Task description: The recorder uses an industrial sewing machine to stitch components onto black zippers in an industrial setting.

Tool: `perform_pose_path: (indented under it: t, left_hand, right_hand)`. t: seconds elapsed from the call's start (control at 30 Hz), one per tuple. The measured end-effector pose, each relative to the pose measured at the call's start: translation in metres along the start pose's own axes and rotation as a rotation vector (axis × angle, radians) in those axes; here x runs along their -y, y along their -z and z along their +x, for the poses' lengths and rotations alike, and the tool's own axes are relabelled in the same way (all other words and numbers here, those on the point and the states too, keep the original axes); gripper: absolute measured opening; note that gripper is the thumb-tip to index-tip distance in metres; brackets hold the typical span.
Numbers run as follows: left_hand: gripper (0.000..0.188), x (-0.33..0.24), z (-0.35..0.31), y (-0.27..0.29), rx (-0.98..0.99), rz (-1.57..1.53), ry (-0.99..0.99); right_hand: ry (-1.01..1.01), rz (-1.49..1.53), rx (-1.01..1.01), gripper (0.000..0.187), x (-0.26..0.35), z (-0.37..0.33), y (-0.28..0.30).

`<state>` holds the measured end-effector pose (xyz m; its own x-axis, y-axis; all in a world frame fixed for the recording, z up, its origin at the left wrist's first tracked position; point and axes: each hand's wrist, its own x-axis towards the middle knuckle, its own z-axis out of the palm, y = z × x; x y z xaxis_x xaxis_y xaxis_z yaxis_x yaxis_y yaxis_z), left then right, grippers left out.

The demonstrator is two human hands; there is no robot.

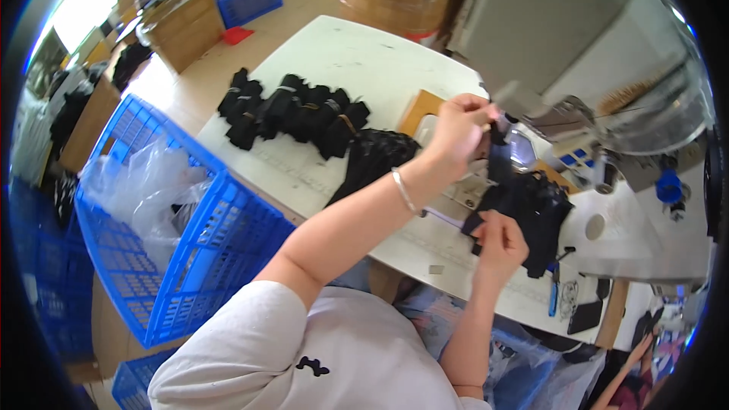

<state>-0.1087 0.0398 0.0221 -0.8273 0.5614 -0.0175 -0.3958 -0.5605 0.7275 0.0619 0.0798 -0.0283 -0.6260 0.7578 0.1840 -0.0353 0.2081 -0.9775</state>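
My left hand (460, 130) is raised beside the sewing machine's (566, 118) needle area, its fingers pinched on the upper end of a black fabric strip (500, 161). The strip hangs down toward a pile of black fabric pieces (541, 220) on the white worktable (364, 49). Lower and nearer to me, my right hand (501, 247) is closed in a pinch on the near-left edge of black fabric at that pile. Whether this is the same piece as the strip, I cannot tell. Another heap of black pieces (376, 159) lies under my left forearm.
Several tied bundles of black fabric (292, 110) line the table's left part. A blue crate (216, 220) with clear plastic bags (148, 190) stands at the left. A blue-handled tool (553, 298) and a black phone-like object (585, 317) lie at the right edge. Another person's arm (634, 357) shows lower right.
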Motion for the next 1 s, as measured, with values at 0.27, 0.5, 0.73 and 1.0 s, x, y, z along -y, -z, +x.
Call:
perform_pose_path:
  t: [0.27,0.5,0.73,1.0]
  left_hand:
    - [0.014,0.002,-0.097,0.035,-0.061,0.580,-0.345]
    - [0.009,-0.026,-0.138,0.108,-0.240,1.059,-0.436]
    - [0.063,-0.027,-0.111,0.145,-0.450,0.449,0.087]
    - [0.086,-0.022,-0.077,0.133,-0.287,1.009,0.283]
  right_hand:
    - [0.020,0.156,0.082,0.022,0.001,0.001,-0.008]
    - [-0.057,0.184,0.301,0.012,-0.004,-0.017,-0.071]
    - [-0.186,0.369,0.325,0.026,-0.062,-0.001,-0.117]
    - [-0.171,0.293,0.270,0.021,-0.059,-0.001,-0.114]
